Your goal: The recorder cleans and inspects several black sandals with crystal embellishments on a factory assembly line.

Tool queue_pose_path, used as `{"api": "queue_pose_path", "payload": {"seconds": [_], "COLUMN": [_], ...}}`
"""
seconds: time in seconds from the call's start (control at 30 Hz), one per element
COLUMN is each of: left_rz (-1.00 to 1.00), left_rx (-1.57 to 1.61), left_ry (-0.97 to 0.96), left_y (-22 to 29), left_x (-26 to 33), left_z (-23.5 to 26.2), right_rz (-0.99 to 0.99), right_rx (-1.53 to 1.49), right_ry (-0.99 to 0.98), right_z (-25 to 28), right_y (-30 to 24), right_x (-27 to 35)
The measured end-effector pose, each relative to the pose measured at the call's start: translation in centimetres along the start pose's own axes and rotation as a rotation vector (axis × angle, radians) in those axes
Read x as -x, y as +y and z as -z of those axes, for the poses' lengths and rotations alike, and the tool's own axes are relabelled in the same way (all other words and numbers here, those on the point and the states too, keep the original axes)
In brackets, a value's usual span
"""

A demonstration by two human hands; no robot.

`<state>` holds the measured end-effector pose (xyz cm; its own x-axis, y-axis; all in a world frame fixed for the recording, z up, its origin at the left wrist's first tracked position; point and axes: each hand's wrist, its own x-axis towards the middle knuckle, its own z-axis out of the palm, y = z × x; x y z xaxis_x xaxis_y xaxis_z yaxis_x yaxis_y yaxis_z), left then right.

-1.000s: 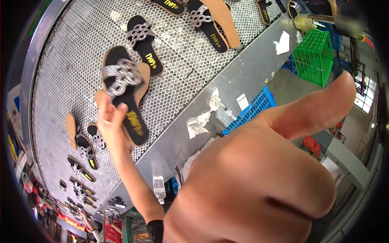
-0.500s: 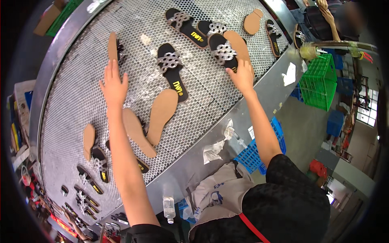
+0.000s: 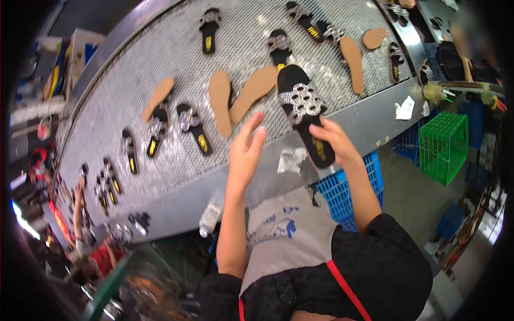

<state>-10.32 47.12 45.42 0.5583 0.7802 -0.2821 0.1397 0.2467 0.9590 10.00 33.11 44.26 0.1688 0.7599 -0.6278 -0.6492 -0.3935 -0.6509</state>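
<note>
My right hand (image 3: 334,140) grips a black sandal (image 3: 303,109) with a silver chain strap by its heel, lifted over the near edge of the metal mesh conveyor (image 3: 176,69). To its left, my left hand (image 3: 244,155) hangs in the air above the conveyor's edge with fingers apart and nothing in it. Two tan insoles (image 3: 220,101) (image 3: 256,91) lie on the mesh just beyond my left hand. Another black sandal (image 3: 279,46) lies behind the one I hold.
Several more black sandals (image 3: 194,127) and tan insoles (image 3: 353,63) are scattered over the mesh. A blue crate (image 3: 342,190) stands under the conveyor's edge and a green crate (image 3: 443,145) on the floor at right. Another person (image 3: 85,235) works at the far left.
My right hand has taken hold of a black sandal and pulled it toward the conveyor's near edge. My left hand has come off the mesh and drawn back toward me.
</note>
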Motion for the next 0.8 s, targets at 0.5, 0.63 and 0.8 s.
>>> {"api": "queue_pose_path", "payload": {"seconds": [0.5, 0.63, 0.8], "left_rz": [-0.104, -0.048, -0.005], "left_rx": [0.339, 0.317, 0.187], "left_ry": [-0.141, 0.055, -0.038], "left_y": [1.8, 1.9, 1.7], "left_x": [19.9, 21.3, 22.0], "left_z": [1.7, 2.3, 2.9], "right_rz": [-0.094, 0.013, 0.25], "right_rx": [-0.193, 0.559, 0.441], "right_ry": [-0.193, -0.316, -0.194], "right_z": [-11.5, -11.6, -9.1], "right_y": [10.3, 10.3, 7.4], "right_x": [15.8, 14.6, 12.5]}}
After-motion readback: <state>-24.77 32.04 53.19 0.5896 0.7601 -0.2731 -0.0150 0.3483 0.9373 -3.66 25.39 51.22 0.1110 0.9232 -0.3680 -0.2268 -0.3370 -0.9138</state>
